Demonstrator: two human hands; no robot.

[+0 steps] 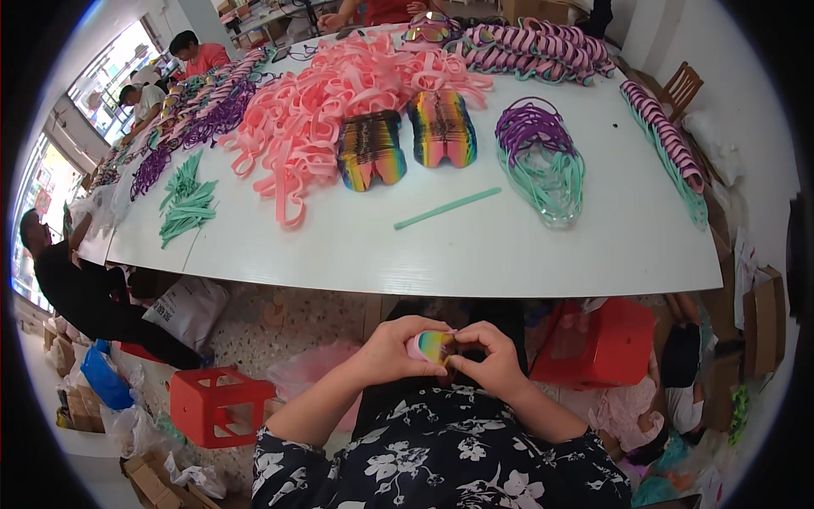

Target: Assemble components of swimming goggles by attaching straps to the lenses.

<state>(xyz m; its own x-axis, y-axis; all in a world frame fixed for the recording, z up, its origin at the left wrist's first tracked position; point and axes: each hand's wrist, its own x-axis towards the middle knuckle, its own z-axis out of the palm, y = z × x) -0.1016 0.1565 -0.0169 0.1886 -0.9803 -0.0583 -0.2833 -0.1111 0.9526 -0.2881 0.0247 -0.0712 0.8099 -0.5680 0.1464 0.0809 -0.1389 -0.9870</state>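
Over my lap, just in front of the table edge, I hold a pink goggle frame with a rainbow mirrored lens (435, 346). My left hand (397, 349) is wrapped round one end of it. My right hand (490, 358) pinches the other end between thumb and fingers, which partly hide it. On the white table (331, 259) beyond are two stacks of rainbow lenses, one on the left (371, 154) and one on the right (445, 127). A heap of pink frames (309, 106) spreads behind them. Nearest to me on the tabletop lies a single teal strip (448, 209).
A bundle of purple and teal straps (541, 161) lies right of the lenses, short teal strips (188, 208) to the left. Rows of assembled goggles (543, 55) line the far side. Red stools (216, 407) stand on the floor. A person in black (80, 280) is at left.
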